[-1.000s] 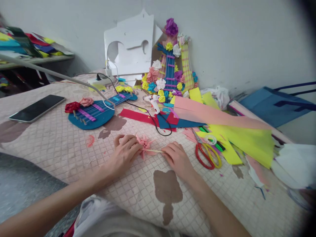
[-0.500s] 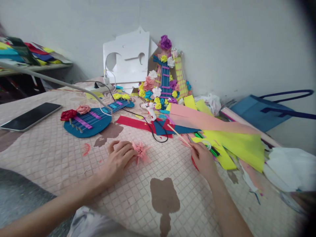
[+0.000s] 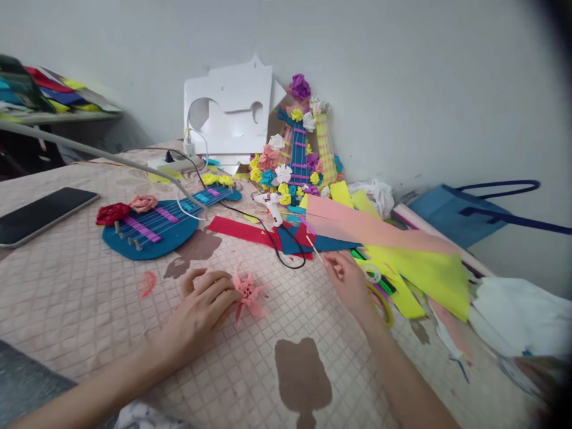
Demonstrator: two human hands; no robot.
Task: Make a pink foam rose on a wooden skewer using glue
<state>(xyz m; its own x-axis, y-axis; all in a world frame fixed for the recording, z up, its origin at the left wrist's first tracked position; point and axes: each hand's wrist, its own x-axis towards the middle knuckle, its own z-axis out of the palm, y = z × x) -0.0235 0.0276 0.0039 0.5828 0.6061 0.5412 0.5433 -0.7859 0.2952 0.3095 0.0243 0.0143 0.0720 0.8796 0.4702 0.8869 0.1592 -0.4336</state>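
I have the left hand (image 3: 210,301) low over the counter (image 3: 223,381), fingers bent, its fingertips touching the left edge of a pink paper flower (image 3: 247,291). The thumb is hidden from me, so I cannot tell whether that grip is closed on the petals or only rests against them. The flower lies on the quilted cover between the two hands, centre facing up, petals spread.

On the other side, I have the right hand (image 3: 347,281) with its grip closed on a thin wooden stick (image 3: 315,249), pinched between thumb and fingers, the free end pointing away and to the left. Beyond that tip I see a blue fabric piece (image 3: 330,242), and to the left a red strip (image 3: 239,231) with a white glue gun (image 3: 274,213) near its right end. A yellow scissor handle (image 3: 388,310) shows beside the right forearm, and a roll of tape (image 3: 372,274) sits just beside the hand.

Farther left, I see a flat blue guitar (image 3: 174,238) with a red flower (image 3: 112,213) on its body, and a phone (image 3: 47,214) near it.
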